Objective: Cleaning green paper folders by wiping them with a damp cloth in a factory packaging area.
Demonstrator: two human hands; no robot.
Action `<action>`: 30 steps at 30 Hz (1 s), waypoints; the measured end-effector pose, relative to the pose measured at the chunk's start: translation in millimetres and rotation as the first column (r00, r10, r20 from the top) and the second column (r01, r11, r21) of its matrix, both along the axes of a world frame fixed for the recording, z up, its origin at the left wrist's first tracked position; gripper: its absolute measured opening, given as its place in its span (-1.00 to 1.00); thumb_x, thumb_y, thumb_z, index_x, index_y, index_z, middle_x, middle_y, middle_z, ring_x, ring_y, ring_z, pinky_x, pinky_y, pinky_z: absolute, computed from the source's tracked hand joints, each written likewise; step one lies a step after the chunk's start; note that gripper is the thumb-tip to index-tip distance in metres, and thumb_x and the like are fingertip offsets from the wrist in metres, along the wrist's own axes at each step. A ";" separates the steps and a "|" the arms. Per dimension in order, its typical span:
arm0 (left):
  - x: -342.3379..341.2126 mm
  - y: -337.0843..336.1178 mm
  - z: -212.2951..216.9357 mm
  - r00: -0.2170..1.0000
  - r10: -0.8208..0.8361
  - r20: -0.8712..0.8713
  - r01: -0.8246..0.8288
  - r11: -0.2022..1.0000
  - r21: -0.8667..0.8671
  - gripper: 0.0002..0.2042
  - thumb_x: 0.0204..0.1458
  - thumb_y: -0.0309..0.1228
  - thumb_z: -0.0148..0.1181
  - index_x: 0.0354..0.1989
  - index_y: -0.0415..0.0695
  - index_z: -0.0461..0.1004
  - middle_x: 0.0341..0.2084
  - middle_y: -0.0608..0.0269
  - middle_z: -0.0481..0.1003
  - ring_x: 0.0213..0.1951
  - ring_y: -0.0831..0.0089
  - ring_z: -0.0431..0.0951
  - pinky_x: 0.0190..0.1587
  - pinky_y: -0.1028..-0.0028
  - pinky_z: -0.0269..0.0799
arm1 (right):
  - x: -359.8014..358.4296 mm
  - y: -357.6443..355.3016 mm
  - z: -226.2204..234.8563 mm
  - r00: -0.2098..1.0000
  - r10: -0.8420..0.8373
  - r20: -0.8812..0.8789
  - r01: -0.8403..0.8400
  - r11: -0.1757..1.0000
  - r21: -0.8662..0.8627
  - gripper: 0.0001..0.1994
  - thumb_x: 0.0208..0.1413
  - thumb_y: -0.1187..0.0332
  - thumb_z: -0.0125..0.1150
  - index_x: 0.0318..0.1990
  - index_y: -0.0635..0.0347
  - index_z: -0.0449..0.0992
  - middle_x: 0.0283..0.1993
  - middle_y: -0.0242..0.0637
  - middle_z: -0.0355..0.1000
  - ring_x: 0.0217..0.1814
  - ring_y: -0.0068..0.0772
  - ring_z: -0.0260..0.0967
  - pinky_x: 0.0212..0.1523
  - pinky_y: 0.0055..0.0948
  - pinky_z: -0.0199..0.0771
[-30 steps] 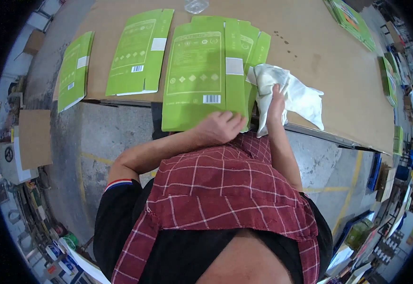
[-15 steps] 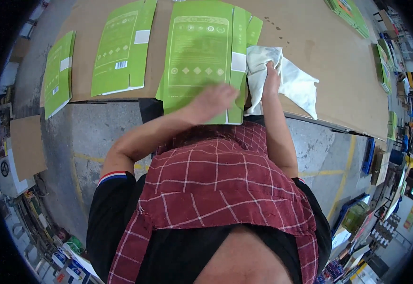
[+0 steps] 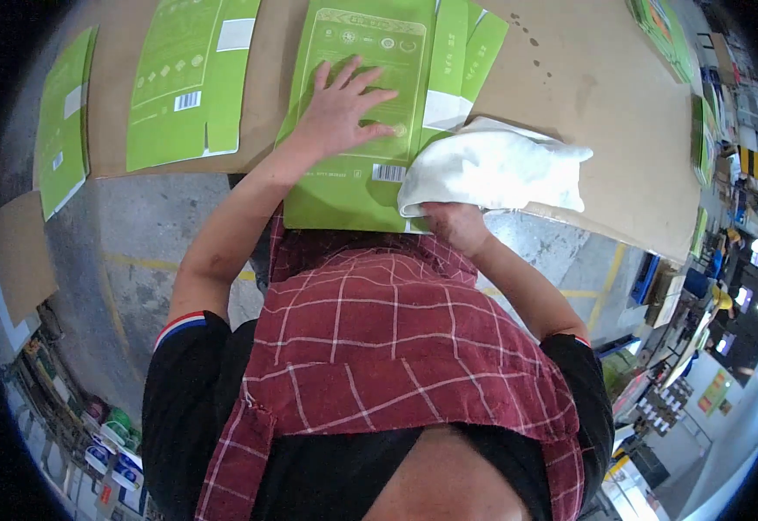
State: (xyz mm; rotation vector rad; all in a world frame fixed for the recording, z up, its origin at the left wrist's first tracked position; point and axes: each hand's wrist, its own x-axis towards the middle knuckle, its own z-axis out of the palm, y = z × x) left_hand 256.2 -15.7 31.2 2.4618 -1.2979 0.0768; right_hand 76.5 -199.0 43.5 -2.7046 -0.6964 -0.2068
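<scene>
Left of both hands, two green cartons (image 3: 171,95) lie flat on the worktop (image 3: 626,104); the left hand (image 3: 337,117), fingers spread, covers a third carton (image 3: 336,195), also unfolded; the right hand (image 3: 457,227) clutches a cloth (image 3: 496,165) overlapping only its lower right side.

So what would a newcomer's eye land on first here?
Likely the bright green flat carton jutting past the near edge of the brown table, with the left grip spread over it. Next, the bunched white cloth at its right, with the right grip partly hidden at the cloth's near edge. Below, the dark red checked apron fills the lower middle.
</scene>
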 end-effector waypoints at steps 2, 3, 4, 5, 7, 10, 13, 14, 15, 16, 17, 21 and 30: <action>-1.5 0.6 -0.9 0.999 -0.006 -0.033 0.005 1.000 -0.030 -0.53 -0.11 0.04 -0.01 -0.02 0.14 0.31 0.07 0.18 0.17 0.18 0.13 -0.02 0.17 0.01 -0.34 | 17.9 -13.7 -14.7 0.827 -0.171 -0.536 0.331 0.918 0.218 -0.74 -0.23 0.47 0.11 -0.27 0.20 0.46 -0.27 -0.15 0.39 -0.31 -0.22 0.37 -0.35 -0.39 0.39; -2.4 1.6 0.6 0.999 -0.008 -0.045 0.007 0.999 -0.032 -0.54 -0.12 0.03 0.00 -0.03 0.14 0.33 0.07 0.18 0.17 0.18 0.12 -0.02 0.16 0.01 -0.34 | 42.3 -28.6 -13.8 0.668 -0.187 -0.721 0.466 0.860 0.208 -0.74 -0.20 0.44 0.08 -0.25 0.22 0.46 -0.33 -0.14 0.41 -0.34 -0.19 0.38 -0.31 -0.35 0.39; -2.6 1.2 2.1 0.998 -0.012 -0.055 0.010 0.999 -0.033 -0.56 -0.12 0.02 0.02 -0.05 0.14 0.34 0.07 0.18 0.17 0.18 0.12 -0.01 0.16 0.01 -0.34 | 75.7 -41.9 -22.9 0.864 -0.332 -0.379 0.356 0.935 -0.008 -0.71 -0.22 0.45 0.08 -0.23 0.18 0.47 -0.33 -0.12 0.42 -0.35 -0.16 0.38 -0.32 -0.32 0.38; -4.4 3.0 0.3 0.998 -0.001 -0.063 -0.001 0.999 -0.033 -0.56 -0.12 0.02 0.02 -0.05 0.14 0.34 0.07 0.18 0.17 0.18 0.12 -0.01 0.16 0.01 -0.34 | 111.4 -47.1 -13.1 0.905 -0.334 -0.263 0.356 0.934 0.039 -0.69 -0.24 0.46 0.08 -0.22 0.12 0.47 -0.32 -0.08 0.41 -0.36 -0.11 0.37 -0.30 -0.30 0.38; -3.9 2.0 -2.0 0.998 -0.004 -0.070 -0.001 0.997 -0.082 -0.58 -0.13 -0.02 0.04 -0.08 0.12 0.37 0.05 0.16 0.19 0.16 0.11 0.02 0.15 0.01 -0.31 | 180.1 -58.9 -2.6 0.838 -0.466 -0.284 0.481 0.876 -0.017 -0.69 -0.26 0.50 0.05 -0.23 0.11 0.48 -0.30 -0.08 0.41 -0.32 -0.08 0.37 -0.25 -0.29 0.39; -3.1 -3.6 -1.0 0.996 -0.013 -0.086 0.004 0.994 -0.112 -0.63 -0.10 -0.09 0.04 -0.09 0.13 0.38 0.02 0.17 0.23 0.16 0.11 0.05 0.14 0.01 -0.29 | 232.4 -74.4 -8.3 0.926 -0.323 0.194 0.320 0.946 0.047 -0.76 -0.27 0.55 0.04 -0.33 0.21 0.47 -0.38 -0.06 0.40 -0.38 -0.06 0.35 -0.31 -0.25 0.38; -3.8 -1.9 -7.0 0.994 0.025 -0.109 -0.040 0.989 -0.141 -0.67 -0.06 -0.19 0.02 -0.08 0.08 0.36 0.01 0.22 0.26 0.16 0.16 0.07 0.15 0.04 -0.28 | 201.1 -53.9 -8.3 0.934 -0.307 0.183 0.333 0.934 -0.132 -0.82 -0.31 0.52 0.03 -0.44 0.19 0.46 -0.45 -0.16 0.36 -0.46 -0.13 0.31 -0.37 -0.21 0.34; -3.0 -0.5 -9.2 0.993 0.023 -0.116 -0.039 0.989 -0.143 -0.67 -0.06 -0.19 0.02 -0.08 0.08 0.36 0.01 0.22 0.26 0.16 0.16 0.07 0.15 0.04 -0.28 | 173.7 -44.0 -4.8 0.963 -0.254 0.094 0.263 0.959 -0.104 -0.75 -0.34 0.53 0.04 -0.36 0.21 0.43 -0.40 -0.12 0.36 -0.39 -0.08 0.30 -0.31 -0.20 0.31; -3.1 -0.1 -9.8 0.993 0.050 -0.104 -0.062 0.991 -0.120 -0.68 -0.04 -0.24 -0.01 -0.07 0.05 0.35 0.01 0.25 0.26 0.16 0.20 0.07 0.16 0.07 -0.28 | 139.8 -35.1 0.2 0.980 -0.199 0.002 0.198 0.977 -0.074 -0.67 -0.36 0.53 0.06 -0.28 0.23 0.41 -0.34 -0.07 0.36 -0.31 -0.04 0.29 -0.25 -0.18 0.27; -2.7 -0.3 -9.6 0.993 0.078 -0.090 -0.087 0.992 -0.097 -0.69 -0.02 -0.29 -0.03 -0.07 0.02 0.34 0.01 0.28 0.27 0.16 0.24 0.08 0.16 0.10 -0.28 | 102.4 -28.7 -0.5 0.989 -0.151 0.012 0.151 0.988 -0.028 -0.65 -0.38 0.51 0.07 -0.27 0.22 0.40 -0.28 -0.12 0.36 -0.22 -0.06 0.27 -0.21 -0.17 0.22; -3.8 0.7 -8.6 0.992 0.073 -0.107 -0.084 0.992 -0.098 -0.69 -0.02 -0.29 -0.03 -0.07 0.02 0.34 0.01 0.28 0.27 0.16 0.24 0.08 0.16 0.10 -0.28 | 66.2 -18.0 7.0 0.959 -0.178 -0.222 0.168 0.984 -0.065 -0.66 -0.37 0.47 0.08 -0.27 0.22 0.40 -0.22 -0.11 0.36 -0.14 -0.06 0.27 -0.13 -0.14 0.22; 1.0 -0.2 -7.3 0.989 0.068 -0.135 -0.083 0.991 -0.109 -0.70 -0.02 -0.41 -0.06 -0.07 -0.02 0.33 0.02 0.32 0.26 0.16 0.28 0.08 0.17 0.13 -0.28 | 5.6 -8.2 -10.0 0.924 -0.148 -0.353 0.245 0.937 0.247 -0.70 -0.27 0.42 0.08 -0.24 0.13 0.43 -0.17 -0.15 0.36 -0.07 -0.14 0.27 0.00 -0.24 0.22; 5.0 -7.3 -10.2 0.996 0.060 -0.063 -0.069 0.986 -0.150 -0.72 -0.05 -0.45 -0.05 -0.11 -0.02 0.36 0.01 0.34 0.29 0.14 0.25 0.12 0.16 0.11 -0.24 | 230.6 -71.4 -5.3 0.926 -0.371 0.076 0.377 0.922 -0.087 -0.79 -0.09 0.44 -0.06 -0.25 0.22 0.41 -0.23 0.06 0.35 -0.18 -0.02 0.31 -0.20 -0.27 0.36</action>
